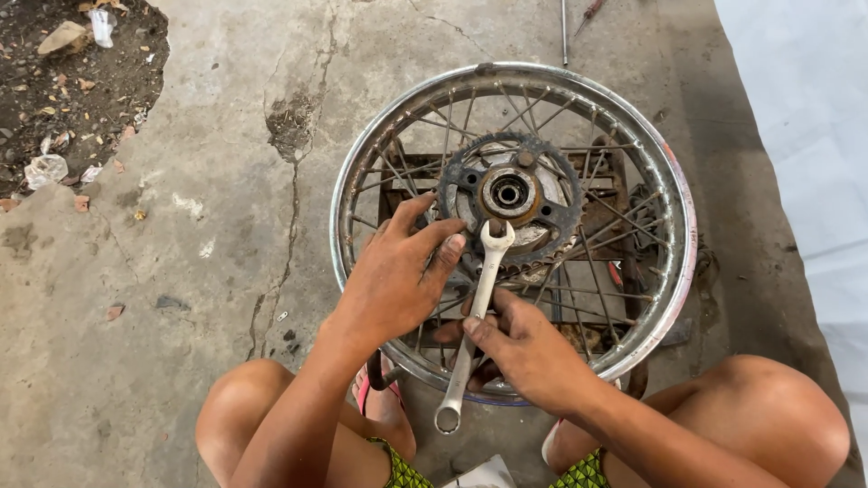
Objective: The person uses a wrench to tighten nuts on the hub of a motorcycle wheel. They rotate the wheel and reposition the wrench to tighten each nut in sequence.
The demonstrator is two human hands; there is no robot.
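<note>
A spoked motorcycle wheel lies flat on a rusty metal stand, with a dark toothed sprocket bolted around its hub. My right hand grips a silver combination wrench by its shaft. The wrench's open jaw sits on a nut at the sprocket's near edge. My left hand rests on the spokes and the sprocket's left rim, fingers spread, touching the wrench near its head.
Cracked concrete floor surrounds the wheel. A dirt patch with litter lies at the top left. A thin metal rod lies beyond the wheel. My bare knees flank the near edge.
</note>
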